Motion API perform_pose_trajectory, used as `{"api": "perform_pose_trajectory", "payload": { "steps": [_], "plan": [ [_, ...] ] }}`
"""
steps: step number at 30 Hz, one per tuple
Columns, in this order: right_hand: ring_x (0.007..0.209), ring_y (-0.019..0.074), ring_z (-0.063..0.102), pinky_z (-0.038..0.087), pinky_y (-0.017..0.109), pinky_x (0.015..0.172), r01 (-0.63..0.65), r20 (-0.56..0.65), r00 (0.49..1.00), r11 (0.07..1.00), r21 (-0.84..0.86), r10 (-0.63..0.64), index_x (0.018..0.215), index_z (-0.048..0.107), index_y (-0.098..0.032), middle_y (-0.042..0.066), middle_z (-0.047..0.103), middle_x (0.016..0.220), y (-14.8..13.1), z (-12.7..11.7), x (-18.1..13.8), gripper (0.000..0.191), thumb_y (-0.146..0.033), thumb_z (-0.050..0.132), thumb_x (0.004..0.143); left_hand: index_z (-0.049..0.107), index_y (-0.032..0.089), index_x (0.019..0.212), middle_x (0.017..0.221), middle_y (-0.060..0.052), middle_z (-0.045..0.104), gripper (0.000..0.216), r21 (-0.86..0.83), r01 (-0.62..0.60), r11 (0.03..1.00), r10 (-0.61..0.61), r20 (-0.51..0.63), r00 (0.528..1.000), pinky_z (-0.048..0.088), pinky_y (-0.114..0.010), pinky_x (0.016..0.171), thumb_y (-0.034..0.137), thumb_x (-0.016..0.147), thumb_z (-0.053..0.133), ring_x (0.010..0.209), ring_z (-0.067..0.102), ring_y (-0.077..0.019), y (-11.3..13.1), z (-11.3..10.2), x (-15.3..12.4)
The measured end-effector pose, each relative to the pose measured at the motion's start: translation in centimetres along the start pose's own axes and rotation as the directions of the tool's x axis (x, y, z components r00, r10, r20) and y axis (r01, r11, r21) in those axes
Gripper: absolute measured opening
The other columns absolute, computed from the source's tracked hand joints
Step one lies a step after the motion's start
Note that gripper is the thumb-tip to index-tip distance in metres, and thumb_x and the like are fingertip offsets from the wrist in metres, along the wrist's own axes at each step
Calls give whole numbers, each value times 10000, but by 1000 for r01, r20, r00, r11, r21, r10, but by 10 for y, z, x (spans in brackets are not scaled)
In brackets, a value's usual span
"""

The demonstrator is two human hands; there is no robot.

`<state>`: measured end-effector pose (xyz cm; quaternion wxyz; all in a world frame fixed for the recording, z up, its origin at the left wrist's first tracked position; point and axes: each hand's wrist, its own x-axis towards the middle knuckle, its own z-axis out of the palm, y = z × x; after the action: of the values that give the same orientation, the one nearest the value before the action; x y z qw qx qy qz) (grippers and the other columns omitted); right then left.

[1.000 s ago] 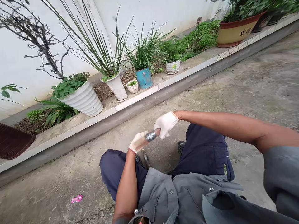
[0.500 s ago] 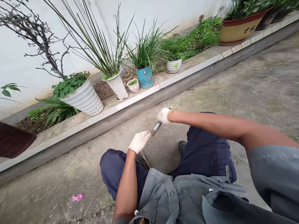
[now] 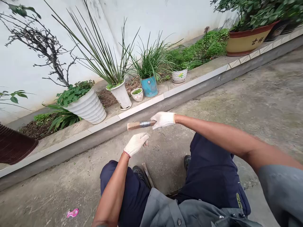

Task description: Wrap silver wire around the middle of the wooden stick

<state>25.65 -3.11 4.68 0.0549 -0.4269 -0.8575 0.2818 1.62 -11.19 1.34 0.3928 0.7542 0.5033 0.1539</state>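
My right hand [image 3: 163, 120], in a white knit glove, grips one end of a short wooden stick [image 3: 133, 126]. Silvery wire [image 3: 145, 124] is wound in tight turns round the stick's middle, and its bare end points left. Just below is my gloved left hand [image 3: 136, 143], fingers closed in a pinch and apart from the stick. A faint thin strand runs between the coil and these fingers. On the ground by my left shoe [image 3: 139, 173] lies a second wooden stick [image 3: 147, 174], partly hidden by my clothing.
A raised tiled ledge [image 3: 142, 104] crosses ahead, bearing a ribbed white pot [image 3: 87, 107], a tall white pot [image 3: 121, 94], a blue pot [image 3: 149, 86] and a large yellow pot [image 3: 248, 41]. A pink object [image 3: 72, 212] lies on the concrete at lower left.
The stick has swung from slanting between both hands to nearly level in my right hand. My left hand has come off it and moved slightly left. The view has tilted a little.
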Motion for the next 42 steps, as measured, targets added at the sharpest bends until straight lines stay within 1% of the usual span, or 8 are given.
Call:
{"api": "perform_pose_trajectory", "payload": {
  "steps": [8,13,18,22,29,33,36,42],
  "plan": [
    [942,309,720,497,362,801,-339,-164,941,838,-429,297,1125,760,-141,225,754,1026,39,11,45,380,-338,662,815,657,205,841,648,17,656,300,176,50,983,-69,99,993,409,-249,559,413,945,467,530,578,-143,-7,-16,37],
    [838,305,724,505,371,726,-42,197,963,829,-557,181,950,796,-165,178,763,910,49,43,40,286,-353,704,755,643,211,720,588,19,617,304,284,10,959,-21,37,999,362,-261,547,388,918,495,519,538,-145,-27,-40,62],
    [617,177,635,418,269,564,122,391,919,974,-189,-39,812,715,-218,29,686,691,43,49,29,426,-638,669,760,678,210,783,619,12,635,339,115,74,991,-88,121,989,395,-248,540,492,911,539,523,553,-147,-45,-38,76],
    [562,141,599,376,239,517,-40,259,965,999,30,31,867,670,-213,2,656,669,44,39,39,526,-730,604,796,643,208,693,638,-23,654,394,65,76,995,-86,160,983,414,-254,554,550,885,611,558,575,-159,-45,-19,79],
    [876,244,708,456,281,680,-314,-87,949,921,-229,302,1017,736,-240,103,764,970,72,34,68,441,-620,562,877,572,209,654,595,-2,636,383,-2,32,1000,-31,199,979,413,-262,517,461,928,484,467,563,-141,-41,-4,79],
    [905,294,724,494,345,719,-324,85,909,818,-476,409,1075,757,-197,159,765,1019,75,48,71,286,-308,653,833,600,212,674,594,1,641,369,52,48,997,-58,212,976,390,-265,507,443,931,472,464,558,-145,-44,-4,80],
    [873,302,722,493,358,713,-113,327,874,805,-583,360,990,772,-182,148,765,964,68,62,63,309,-137,716,690,624,217,715,614,10,647,352,129,38,991,-64,200,978,371,-259,517,435,943,468,499,562,-144,-45,-8,81],
    [632,170,607,405,280,595,158,568,823,969,-189,-23,760,685,-211,-9,648,661,55,51,29,148,-326,749,693,629,211,712,614,7,635,393,118,-4,993,-17,177,984,388,-256,574,469,968,480,545,559,-146,-43,-14,79]
  ]
}}
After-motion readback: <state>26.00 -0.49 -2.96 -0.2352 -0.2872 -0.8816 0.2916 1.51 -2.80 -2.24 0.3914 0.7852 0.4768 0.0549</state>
